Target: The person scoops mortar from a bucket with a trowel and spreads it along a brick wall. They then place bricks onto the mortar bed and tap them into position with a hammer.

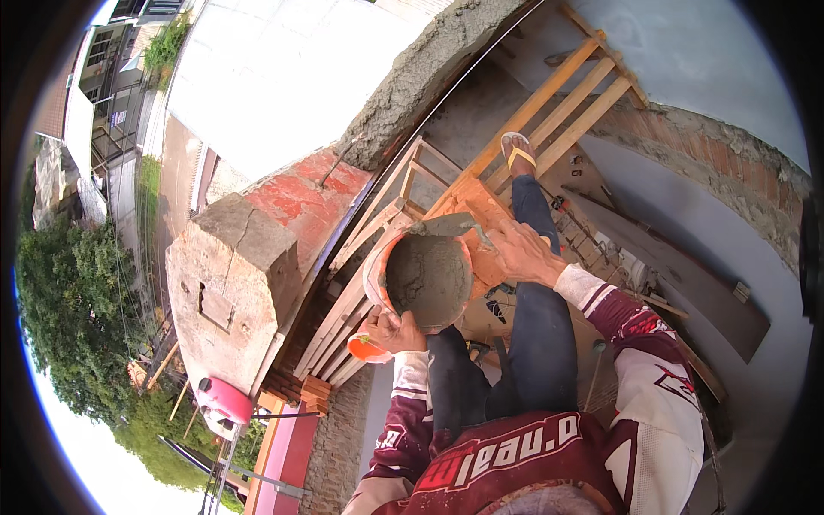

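A round orange bucket [374, 275] of wet grey mortar [427, 279] sits in front of me, above my knees. My left hand [396, 331] is closed on its near left rim. Beside those fingers is a small orange cup-like piece [367, 348]; whether the hand also holds it, I cannot tell. At the far rim lies a mortar-smeared trowel [442, 225], its blade over the bucket. My right hand [525, 251] is closed around its handle end, fingers partly hidden.
Wooden beams [549, 103] run under my sandalled foot [518, 153], high above a cluttered floor [601, 245]. To the left stand a concrete block [236, 257], a red-painted ledge [300, 193] and a pink container [225, 401]. Rough mortar edges the white slab [275, 77].
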Action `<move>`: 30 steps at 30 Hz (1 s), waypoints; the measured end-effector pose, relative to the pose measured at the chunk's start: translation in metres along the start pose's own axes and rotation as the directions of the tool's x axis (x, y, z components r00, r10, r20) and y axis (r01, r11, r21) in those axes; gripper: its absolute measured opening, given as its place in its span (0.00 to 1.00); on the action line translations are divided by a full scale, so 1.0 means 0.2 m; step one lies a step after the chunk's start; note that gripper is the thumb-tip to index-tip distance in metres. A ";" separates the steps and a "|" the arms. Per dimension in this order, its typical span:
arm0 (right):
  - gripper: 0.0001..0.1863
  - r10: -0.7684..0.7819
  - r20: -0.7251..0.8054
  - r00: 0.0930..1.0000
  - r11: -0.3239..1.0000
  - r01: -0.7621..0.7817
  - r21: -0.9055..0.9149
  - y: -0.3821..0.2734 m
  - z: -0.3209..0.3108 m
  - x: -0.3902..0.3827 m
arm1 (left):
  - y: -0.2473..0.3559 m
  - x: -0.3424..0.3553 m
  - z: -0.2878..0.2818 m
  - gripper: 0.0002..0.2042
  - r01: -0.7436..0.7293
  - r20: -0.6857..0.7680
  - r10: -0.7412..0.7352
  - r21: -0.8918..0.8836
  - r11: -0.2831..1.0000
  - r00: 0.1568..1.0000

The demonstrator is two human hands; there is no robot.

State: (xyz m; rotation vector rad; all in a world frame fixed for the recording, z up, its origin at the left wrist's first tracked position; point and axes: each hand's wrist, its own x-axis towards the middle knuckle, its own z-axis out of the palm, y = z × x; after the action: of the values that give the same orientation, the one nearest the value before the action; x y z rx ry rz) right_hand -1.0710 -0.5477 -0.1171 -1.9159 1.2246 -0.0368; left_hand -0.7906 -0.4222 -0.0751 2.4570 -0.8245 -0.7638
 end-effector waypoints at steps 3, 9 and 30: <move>0.19 0.008 0.161 0.987 0.993 0.012 -0.122 -0.17 -0.07 -0.06 | 0.15 0.05 0.07 0.05 -0.049 0.084 0.060 -0.127 0.991 0.995; 0.15 0.167 0.023 0.986 0.962 -0.158 -0.223 -0.23 -0.22 0.05 | 0.55 0.13 0.13 0.30 -0.181 0.259 0.291 -0.378 0.908 0.921; 0.20 0.129 0.255 0.958 0.757 -0.261 0.598 -0.27 -0.28 -0.09 | 1.15 0.27 0.09 0.23 -0.235 0.360 0.576 -0.662 0.712 0.734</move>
State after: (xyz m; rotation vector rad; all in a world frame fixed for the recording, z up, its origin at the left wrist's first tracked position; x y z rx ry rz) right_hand -1.0654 -0.5601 -0.0383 -1.1674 1.0910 -0.1248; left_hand -0.8589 -0.6285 0.0177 1.4152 -1.1057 -1.3263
